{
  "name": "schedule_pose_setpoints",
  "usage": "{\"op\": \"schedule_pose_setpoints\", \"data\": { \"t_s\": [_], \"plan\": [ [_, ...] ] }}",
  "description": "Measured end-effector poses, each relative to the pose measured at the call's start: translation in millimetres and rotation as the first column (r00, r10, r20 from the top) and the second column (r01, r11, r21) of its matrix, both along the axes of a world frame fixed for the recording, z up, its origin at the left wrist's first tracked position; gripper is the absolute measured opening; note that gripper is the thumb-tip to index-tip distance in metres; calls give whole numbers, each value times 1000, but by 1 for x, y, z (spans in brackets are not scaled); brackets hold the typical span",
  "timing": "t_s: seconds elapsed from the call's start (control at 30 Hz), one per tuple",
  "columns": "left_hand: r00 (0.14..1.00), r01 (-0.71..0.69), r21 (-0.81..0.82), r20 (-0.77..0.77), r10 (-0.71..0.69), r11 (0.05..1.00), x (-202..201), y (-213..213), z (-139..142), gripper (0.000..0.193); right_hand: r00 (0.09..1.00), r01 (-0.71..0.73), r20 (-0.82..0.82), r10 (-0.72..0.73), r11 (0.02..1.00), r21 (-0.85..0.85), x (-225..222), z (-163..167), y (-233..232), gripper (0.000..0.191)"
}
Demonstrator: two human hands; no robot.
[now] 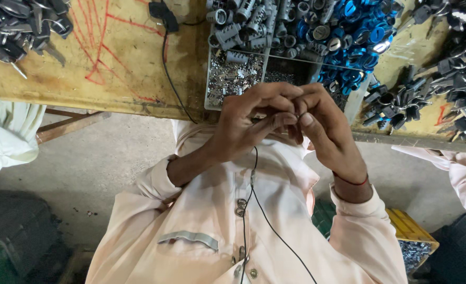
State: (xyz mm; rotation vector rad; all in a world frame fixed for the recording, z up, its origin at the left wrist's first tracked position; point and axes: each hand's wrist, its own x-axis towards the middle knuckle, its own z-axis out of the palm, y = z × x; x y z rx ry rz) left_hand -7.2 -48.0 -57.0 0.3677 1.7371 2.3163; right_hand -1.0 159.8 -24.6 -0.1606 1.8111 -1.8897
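Pinching one small part (296, 117), too small to identify, left hand (249, 123) and right hand (325, 131) met fingertip to fingertip, one tray (210, 89) of metal bits just beyond, two black cords hanging below.

The workbench (122, 68) is yellowed wood scrawled with red lines, and a black cable (172, 79) runs across it. In the tray (209, 84) lie shiny silver bits (235, 79), grey cylinders (243, 26) and bright blue caps (356, 37), with dark grey, perhaps black, parts (443, 73) far right. The shirt (201, 226) is pale pink; a red thread (355, 182) circles the wrist.
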Motion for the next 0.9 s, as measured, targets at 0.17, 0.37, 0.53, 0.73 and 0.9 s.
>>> {"op": "schedule_pose_setpoints", "data": {
  "t_s": [0.17, 0.37, 0.53, 0.73, 0.9],
  "plan": [
    [991, 17, -56, -130, -24, 998, -4, -9, 0, 14, 999, -39, 2, 39, 999, 10, -1, 4, 0, 14],
    [998, -31, -197, -59, 19, 980, 0, -8, 10, 22, 787, 176, -594, 164, 865, 471, 5, 4, -9, 9],
    [993, 52, -258, -89, -78, 965, -2, -10, 11, 16, 978, 199, 90, -186, 966, -164, 2, 9, -13, 23],
    [998, 68, -218, 10, -67, 974, -7, -11, 5, 12, 944, 39, -276, 180, 770, 637, -12, 43, 8, 11],
    [995, 90, -210, -23, -97, 973, -11, -10, -2, 10, 795, 102, -226, 563, 243, 965, -20, 34, 21, 12]
  ]
}}
